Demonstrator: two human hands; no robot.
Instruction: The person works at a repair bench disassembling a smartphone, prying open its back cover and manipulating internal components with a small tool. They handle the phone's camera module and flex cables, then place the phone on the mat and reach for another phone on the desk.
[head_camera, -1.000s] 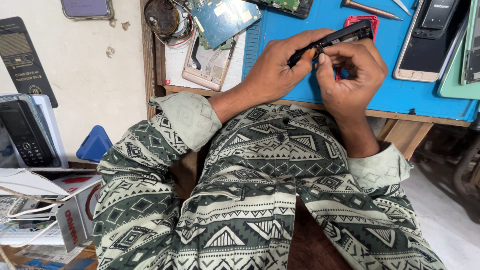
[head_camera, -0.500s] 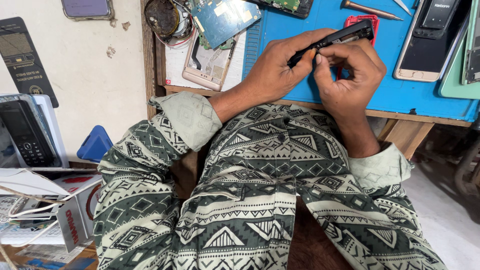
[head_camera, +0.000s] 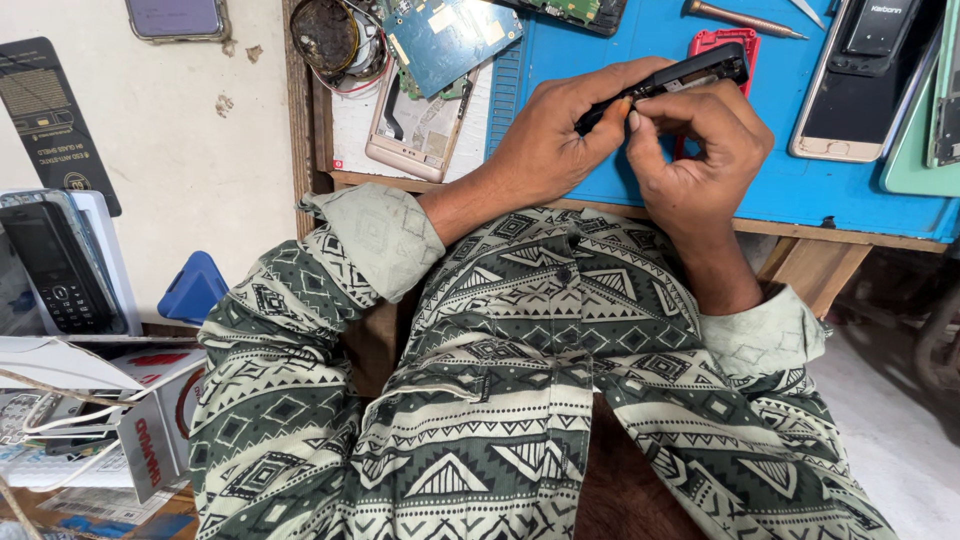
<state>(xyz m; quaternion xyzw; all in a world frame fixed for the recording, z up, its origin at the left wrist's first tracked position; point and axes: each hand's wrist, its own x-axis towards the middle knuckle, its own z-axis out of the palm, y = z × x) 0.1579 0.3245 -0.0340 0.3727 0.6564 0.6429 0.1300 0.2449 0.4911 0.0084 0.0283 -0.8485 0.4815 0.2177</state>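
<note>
Barely shifted: left hand (head_camera: 545, 140) and right hand (head_camera: 695, 150) stay clamped together on the slim black phone frame (head_camera: 690, 72); prying seemingly unfinished over the blue work mat (head_camera: 800, 190).

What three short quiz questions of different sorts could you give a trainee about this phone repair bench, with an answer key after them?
1. True or false: both hands grip the same black phone body.
2. Which colour is the work mat under the hands: A green, B blue, C grey?
3. Fill in: the loose circuit board lies on the side of the person's ____ hand.

Key
1. True: the left hand and the right hand both pinch it above the mat.
2. B, blue.
3. Left: it lies at the top of the bench beside a gold phone back, clear of the hands.
</note>
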